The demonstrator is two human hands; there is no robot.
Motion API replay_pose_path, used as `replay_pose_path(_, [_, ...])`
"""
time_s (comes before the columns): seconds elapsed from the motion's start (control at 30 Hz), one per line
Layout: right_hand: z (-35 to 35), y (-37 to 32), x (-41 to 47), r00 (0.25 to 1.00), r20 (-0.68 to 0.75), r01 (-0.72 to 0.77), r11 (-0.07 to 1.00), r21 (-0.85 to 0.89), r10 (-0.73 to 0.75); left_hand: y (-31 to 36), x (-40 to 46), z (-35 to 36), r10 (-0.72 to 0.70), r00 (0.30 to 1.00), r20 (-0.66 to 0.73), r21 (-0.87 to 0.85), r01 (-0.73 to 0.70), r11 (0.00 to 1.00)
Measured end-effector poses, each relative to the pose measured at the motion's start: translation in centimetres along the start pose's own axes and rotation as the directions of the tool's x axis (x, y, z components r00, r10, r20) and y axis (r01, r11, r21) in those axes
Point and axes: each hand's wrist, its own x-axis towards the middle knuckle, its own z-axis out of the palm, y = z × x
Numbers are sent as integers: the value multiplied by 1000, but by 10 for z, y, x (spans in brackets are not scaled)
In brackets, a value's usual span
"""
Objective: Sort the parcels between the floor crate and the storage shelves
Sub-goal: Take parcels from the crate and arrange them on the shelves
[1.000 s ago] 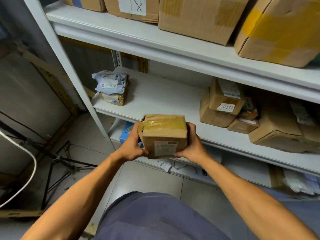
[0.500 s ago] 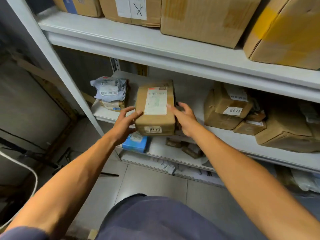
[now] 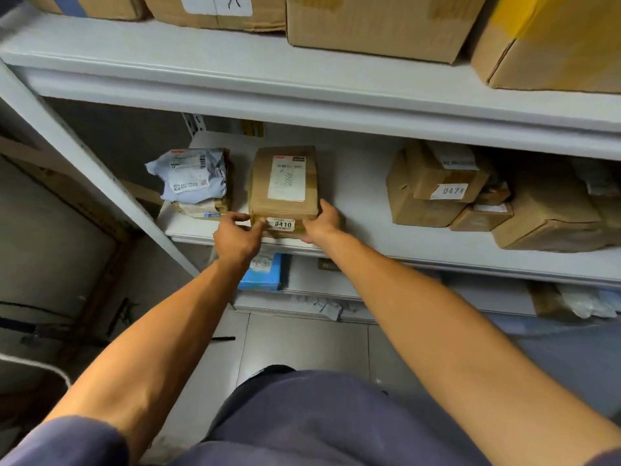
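A brown cardboard parcel [image 3: 284,183] with a white shipping label on top and a "0410" sticker on its front lies on the white middle shelf [image 3: 353,196], near the shelf's front edge. My left hand [image 3: 237,237] holds its front left corner, thumb and fingers curled against the front face. At the front right corner my right hand [image 3: 321,222] grips the parcel, thumb lying along the right side. The floor crate is out of view.
A grey poly bag [image 3: 191,174] on a small box lies left of the parcel. Several brown boxes, one marked "0471" [image 3: 437,186], fill the shelf's right. Large cartons [image 3: 376,21] stand on the upper shelf. A blue packet [image 3: 262,274] sits on the lower shelf.
The parcel went from held in the air in front of the shelf to lying flat on the middle shelf, label up. Both hands slid to its front corners.
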Motion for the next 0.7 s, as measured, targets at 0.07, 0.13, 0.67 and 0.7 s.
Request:
replay_pose_path(0.07, [-15, 8, 1, 998, -63, -14, 1000, 23, 15, 0, -5, 5, -75, 997, -7, -93, 74, 993])
replay_pose_path(0.13, [-45, 19, 0, 988, -153, -24, 998, 60, 33, -2, -9, 13, -152, 987, 58, -135, 159, 978])
replay_pose_path(0.67, [-236, 81, -43, 907, -418, 130, 975, 180, -44, 101, -126, 155, 246, 681, 690, -260, -85, 962])
replay_pose_path(0.7, [-242, 74, -44, 909, -412, 146, 975, 169, -65, 114, -129, 161, 256, 656, 710, -279, -72, 957])
